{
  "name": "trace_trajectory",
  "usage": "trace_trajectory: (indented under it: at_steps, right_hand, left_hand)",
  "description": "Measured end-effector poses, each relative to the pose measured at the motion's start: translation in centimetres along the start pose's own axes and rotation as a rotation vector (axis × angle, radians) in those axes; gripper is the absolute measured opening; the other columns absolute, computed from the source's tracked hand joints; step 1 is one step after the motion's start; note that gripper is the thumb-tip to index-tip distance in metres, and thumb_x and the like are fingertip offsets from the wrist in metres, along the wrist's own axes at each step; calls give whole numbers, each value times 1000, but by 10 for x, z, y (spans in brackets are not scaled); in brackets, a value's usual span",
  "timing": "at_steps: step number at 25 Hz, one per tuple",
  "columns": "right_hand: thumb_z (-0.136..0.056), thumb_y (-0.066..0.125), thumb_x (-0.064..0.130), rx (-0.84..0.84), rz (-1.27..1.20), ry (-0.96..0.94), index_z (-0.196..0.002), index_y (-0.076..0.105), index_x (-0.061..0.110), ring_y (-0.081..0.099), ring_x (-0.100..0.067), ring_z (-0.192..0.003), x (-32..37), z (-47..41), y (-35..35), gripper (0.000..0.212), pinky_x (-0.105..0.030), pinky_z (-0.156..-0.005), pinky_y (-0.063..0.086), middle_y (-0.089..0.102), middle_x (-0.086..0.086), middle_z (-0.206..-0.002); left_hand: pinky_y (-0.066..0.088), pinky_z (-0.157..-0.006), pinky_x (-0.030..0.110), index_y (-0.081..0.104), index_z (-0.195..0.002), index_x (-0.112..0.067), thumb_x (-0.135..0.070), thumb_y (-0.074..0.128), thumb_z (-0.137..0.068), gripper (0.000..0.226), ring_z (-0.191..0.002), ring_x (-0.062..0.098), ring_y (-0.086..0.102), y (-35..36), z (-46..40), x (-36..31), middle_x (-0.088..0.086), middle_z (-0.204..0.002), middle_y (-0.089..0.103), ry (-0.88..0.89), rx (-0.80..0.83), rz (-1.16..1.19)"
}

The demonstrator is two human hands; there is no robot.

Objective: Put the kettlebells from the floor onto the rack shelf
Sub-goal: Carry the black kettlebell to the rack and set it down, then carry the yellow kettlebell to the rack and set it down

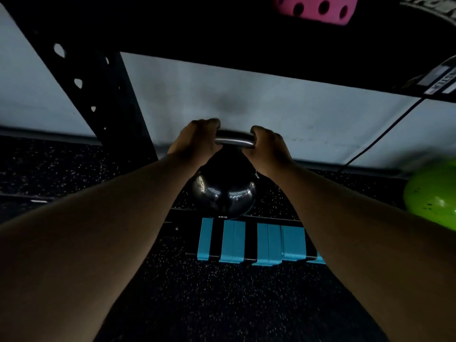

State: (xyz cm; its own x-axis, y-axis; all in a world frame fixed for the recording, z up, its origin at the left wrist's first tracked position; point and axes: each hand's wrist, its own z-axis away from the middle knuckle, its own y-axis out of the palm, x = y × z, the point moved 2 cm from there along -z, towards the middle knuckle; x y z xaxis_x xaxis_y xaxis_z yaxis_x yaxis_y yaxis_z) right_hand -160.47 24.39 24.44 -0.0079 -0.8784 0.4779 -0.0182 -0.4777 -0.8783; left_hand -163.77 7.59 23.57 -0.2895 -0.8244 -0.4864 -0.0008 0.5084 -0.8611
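A glossy black kettlebell [223, 191] with a bare steel handle hangs in the middle of the view, above the speckled rubber floor. My left hand [197, 140] is closed around the left end of the handle and my right hand [267, 149] around the right end. A green kettlebell [431, 191] shows at the right edge, blurred and partly cut off. The black rack shelf [246, 38] runs across the top of the view, above the held kettlebell.
A black perforated rack upright [81, 82] slants down at the left. Below the kettlebell a low black bar [246, 240] wrapped in blue strips crosses the floor. A pink perforated object [318, 8] sits at the top, and a black cable [380, 137] runs down the wall.
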Motion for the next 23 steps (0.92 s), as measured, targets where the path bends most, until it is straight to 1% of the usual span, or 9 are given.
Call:
trace_trajectory:
  at_steps: [3,5,6,9,12,15,18,20,23]
  right_hand:
    - [-80,65,25,120,75,-45,-118,49,20,50,-32,-109,6,0,-15,42,-39,-81,45,55,-11,-116]
    - [-75,66,29,139,85,-148,-124,45,31,45,-29,-115,17,5,-31,53,-44,-89,45,50,-6,-123]
    - [-75,65,33,128,87,-207,-124,45,33,44,-28,-117,24,8,-38,52,-45,-92,44,49,-4,-124]
    - [-82,62,35,27,179,-419,-120,51,27,45,-27,-118,47,17,-48,40,-41,-97,39,52,-2,-122]
    - [-83,62,27,8,223,-614,-112,57,20,48,-28,-113,78,31,-37,31,-40,-95,39,56,-2,-114]
    - [-81,61,25,106,212,-764,-105,59,17,51,-30,-105,114,59,2,25,-41,-87,44,58,-4,-106]
    - [-82,63,24,269,171,-841,-102,60,17,52,-30,-101,148,104,63,22,-44,-83,47,60,-6,-102]
    - [-84,62,26,414,197,-889,-104,59,20,52,-27,-100,171,150,118,21,-42,-84,47,59,-2,-101]
    - [-87,59,29,655,250,-971,-104,56,24,51,-25,-101,203,238,206,18,-38,-85,42,54,5,-97]
  left_hand:
    - [53,-69,38,45,-111,-20,-13,69,-76,43,-86,26,60,-14,6,-5,10,-104,61,-9,125,48]
    - [53,-81,45,39,-126,-22,-13,72,-73,63,-100,26,57,-24,19,-4,10,-119,54,-19,146,54]
    - [52,-84,47,37,-130,-23,-15,72,-72,69,-104,27,54,-31,27,0,9,-122,52,-41,127,49]
    - [48,-91,50,38,-131,-26,-23,72,-70,70,-112,28,52,-51,53,16,7,-125,53,-107,88,36]
    - [47,-94,45,51,-121,-29,-24,70,-69,56,-112,25,56,-70,89,40,2,-123,59,-173,76,4]
    - [48,-94,41,56,-115,-32,-29,67,-71,45,-109,21,58,-77,156,74,-2,-118,62,-298,101,21]
    - [47,-92,41,54,-118,-31,-29,65,-77,43,-110,21,55,-74,256,113,-2,-122,58,-442,212,-26]
    - [47,-89,41,51,-123,-29,-25,64,-79,46,-110,23,54,-65,338,141,0,-125,56,-599,290,-21]
    - [50,-88,44,49,-126,-27,-19,61,-80,49,-110,27,54,-47,470,174,3,-127,53,-866,370,100]
